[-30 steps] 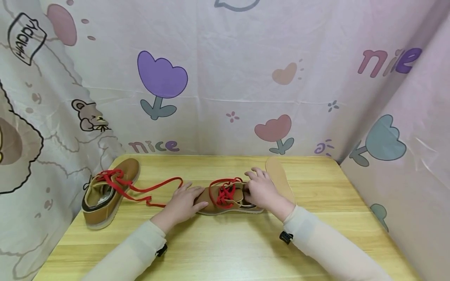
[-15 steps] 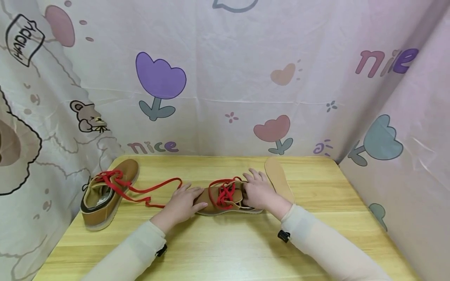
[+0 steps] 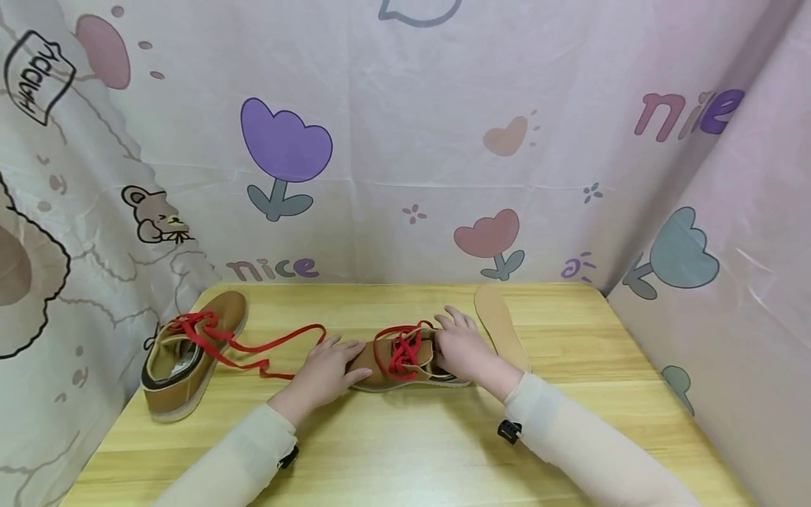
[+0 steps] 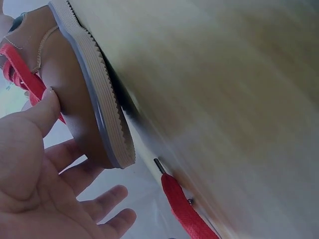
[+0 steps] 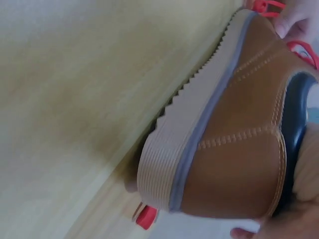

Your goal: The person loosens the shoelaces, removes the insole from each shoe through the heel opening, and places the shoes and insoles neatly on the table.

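A brown leather shoe with red laces lies sideways in the middle of the wooden table, toe to the left. My left hand holds its toe; in the left wrist view the thumb touches the upper and two fingers reach behind the toe. At the heel end, my right hand dips some fingers into the opening, where they are hidden, while other fingers stick out at the far side. The right wrist view looks along the heel, with the hand blurred at the edge.
Another brown shoe stands at the table's left edge, its long red lace trailing toward my left hand. A tan insole lies behind my right hand. Printed curtains surround the table.
My right hand has shifted slightly into the shoe's opening. The left hand stays on the toe. The whole head view has drifted slightly.
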Demonstrator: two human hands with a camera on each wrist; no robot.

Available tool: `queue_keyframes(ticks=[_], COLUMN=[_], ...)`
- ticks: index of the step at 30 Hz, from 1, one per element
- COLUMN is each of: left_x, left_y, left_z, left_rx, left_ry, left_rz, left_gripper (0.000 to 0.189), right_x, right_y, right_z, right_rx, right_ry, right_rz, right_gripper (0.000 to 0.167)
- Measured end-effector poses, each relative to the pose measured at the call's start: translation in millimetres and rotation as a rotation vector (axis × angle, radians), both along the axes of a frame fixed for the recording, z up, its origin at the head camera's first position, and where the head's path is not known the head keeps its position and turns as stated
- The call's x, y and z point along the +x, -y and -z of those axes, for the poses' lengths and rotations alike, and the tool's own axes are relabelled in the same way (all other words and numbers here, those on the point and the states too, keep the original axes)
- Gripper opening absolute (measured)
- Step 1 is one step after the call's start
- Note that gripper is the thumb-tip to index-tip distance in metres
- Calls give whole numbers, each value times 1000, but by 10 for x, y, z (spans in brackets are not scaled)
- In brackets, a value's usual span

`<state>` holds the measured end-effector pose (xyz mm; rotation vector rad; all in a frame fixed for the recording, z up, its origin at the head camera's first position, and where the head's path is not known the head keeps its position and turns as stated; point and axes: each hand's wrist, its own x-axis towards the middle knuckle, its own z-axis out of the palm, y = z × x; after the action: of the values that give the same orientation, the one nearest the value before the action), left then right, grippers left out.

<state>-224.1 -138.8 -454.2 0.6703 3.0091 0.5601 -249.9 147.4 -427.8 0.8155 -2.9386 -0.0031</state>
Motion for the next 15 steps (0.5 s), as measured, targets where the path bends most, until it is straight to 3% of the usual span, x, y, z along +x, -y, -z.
queue_keyframes(ticks=[10,15], left_x=[6,6], left_y=[6,9], left_z=[4,-6], left_rx=[-1,-3], left_ry=[-10,-6], left_rz=[-10,-4], left_gripper=[62,62], right_x=[-80,-132], right_y=[-157,-228], right_z=[11,2], right_rx=[-287,-504], right_ry=[204,327], right_rz=[-83,-58], right_gripper=[12,17])
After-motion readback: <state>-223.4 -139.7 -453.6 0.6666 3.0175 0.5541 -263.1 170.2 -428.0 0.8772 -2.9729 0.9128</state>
